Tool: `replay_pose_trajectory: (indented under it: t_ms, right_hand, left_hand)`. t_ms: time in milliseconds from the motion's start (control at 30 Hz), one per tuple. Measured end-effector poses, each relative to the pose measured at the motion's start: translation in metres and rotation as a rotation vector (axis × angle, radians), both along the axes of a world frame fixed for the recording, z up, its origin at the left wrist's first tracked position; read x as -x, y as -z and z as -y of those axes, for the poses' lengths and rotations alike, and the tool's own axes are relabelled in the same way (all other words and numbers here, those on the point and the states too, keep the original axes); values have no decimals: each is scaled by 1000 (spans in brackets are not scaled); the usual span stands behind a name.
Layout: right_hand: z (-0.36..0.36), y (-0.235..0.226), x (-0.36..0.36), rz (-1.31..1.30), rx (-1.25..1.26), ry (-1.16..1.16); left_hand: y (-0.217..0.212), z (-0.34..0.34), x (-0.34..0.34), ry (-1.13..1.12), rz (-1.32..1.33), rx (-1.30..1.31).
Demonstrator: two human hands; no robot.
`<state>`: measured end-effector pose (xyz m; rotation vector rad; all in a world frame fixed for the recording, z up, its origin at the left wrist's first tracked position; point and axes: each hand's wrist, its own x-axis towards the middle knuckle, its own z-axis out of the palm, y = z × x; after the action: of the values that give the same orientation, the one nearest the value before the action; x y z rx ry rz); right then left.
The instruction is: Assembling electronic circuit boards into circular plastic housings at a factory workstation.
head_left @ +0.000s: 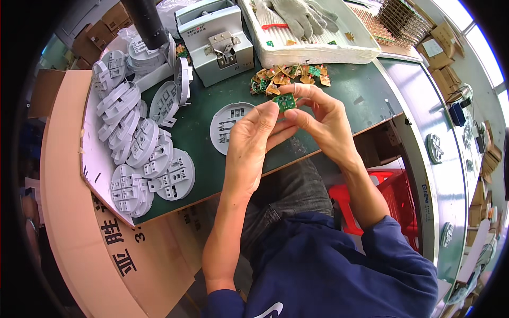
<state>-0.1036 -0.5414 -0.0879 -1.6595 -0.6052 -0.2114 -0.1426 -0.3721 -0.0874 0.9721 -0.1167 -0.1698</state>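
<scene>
Between my two hands, above the table's front part, is a small green circuit board (284, 102). My left hand (255, 127) pinches its left edge with thumb and fingers. On its other side, my right hand (321, 114) grips it between thumb and forefinger. A round light-grey plastic housing (220, 127) lies on the green table just left of my hands, partly hidden by my left hand. Behind the board sits a loose pile of small green and orange-brown circuit boards (291, 77).
A grey bench machine (216, 45) stands at the back. Many grey housings (127, 132) are stacked at left beside a cardboard box wall (63, 175). A white foam tray (323, 54) holds gloves (299, 18). At right runs a metal-edged line (419, 153); a red plastic stool (344, 204) stands below.
</scene>
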Motion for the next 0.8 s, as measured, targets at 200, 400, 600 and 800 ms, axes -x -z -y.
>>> replay_pose_trajectory:
  t_ms: [200,400,600,800]
  right_hand:
    - [5,-22,15,350,494,167]
    - [7,-17,19,48,329,28]
    - [13,7,12,-9,161,-112]
    - [13,9,10,114,236,-154]
  left_hand:
    - [-3,-9,8,-145,9,-267]
    - [0,-9,21,-310,162,-487]
    - [2,-20,22,-463,609,-925]
    - [5,-20,25,-553,734,-1016]
